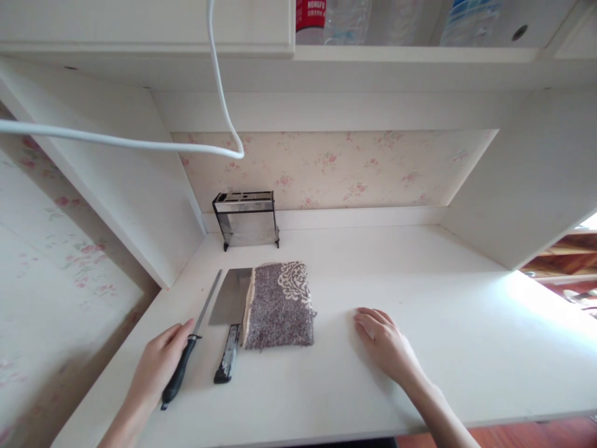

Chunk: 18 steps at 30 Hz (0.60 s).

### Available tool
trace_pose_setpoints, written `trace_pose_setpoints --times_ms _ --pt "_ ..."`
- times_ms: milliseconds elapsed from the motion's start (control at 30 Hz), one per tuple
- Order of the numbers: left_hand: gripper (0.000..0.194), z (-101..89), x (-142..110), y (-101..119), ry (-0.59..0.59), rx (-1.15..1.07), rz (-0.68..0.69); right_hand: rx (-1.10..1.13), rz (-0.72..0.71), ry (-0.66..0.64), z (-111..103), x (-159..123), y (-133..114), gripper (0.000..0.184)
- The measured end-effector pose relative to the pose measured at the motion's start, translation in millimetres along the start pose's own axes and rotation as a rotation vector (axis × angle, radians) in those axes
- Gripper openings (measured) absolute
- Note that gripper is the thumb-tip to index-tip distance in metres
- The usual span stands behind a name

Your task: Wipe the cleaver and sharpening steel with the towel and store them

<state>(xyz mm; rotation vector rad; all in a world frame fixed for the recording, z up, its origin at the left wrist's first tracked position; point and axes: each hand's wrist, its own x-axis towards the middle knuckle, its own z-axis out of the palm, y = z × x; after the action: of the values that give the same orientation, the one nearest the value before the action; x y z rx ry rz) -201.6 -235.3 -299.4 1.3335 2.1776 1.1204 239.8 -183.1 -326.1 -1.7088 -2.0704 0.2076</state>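
My left hand (pixel 158 361) lies at the black handle of a long, thin honing steel (pixel 193 336) on the white desk (pixel 420 298), its fingers touching the handle but flat and not wrapped round it. Right beside the steel lies a cleaver (pixel 231 305) with a dark handle, blade pointing away from me. A folded grey cloth (pixel 280 305) with a cream pattern lies against the cleaver's right side. My right hand (pixel 385 342) rests flat on the desk to the right of the cloth, fingers stretched out, holding nothing.
A clear knife block (pixel 245 219) with a black frame stands at the back against the flowered wall. A white cable (pixel 219 81) hangs from above on the left. Bottles (pixel 345 18) stand on the shelf overhead. White side panels close the desk left and right.
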Motion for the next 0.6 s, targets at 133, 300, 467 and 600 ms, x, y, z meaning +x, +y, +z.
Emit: trace_pose_setpoints --times_ms 133,300,467,600 --pt "0.04 23.2 -10 57 -0.27 0.016 0.159 0.045 0.082 -0.09 -11 20 -15 0.032" --pt "0.037 46.5 -7 100 -0.369 -0.005 0.334 0.131 0.03 -0.163 0 36 -25 0.03" --pt "0.033 45.2 44 114 -0.248 -0.028 0.279 0.319 0.039 -0.26 8 57 -20 0.03" --pt "0.029 41.8 112 123 -0.089 -0.172 0.163 0.542 0.07 -0.324 7 104 -30 0.028"
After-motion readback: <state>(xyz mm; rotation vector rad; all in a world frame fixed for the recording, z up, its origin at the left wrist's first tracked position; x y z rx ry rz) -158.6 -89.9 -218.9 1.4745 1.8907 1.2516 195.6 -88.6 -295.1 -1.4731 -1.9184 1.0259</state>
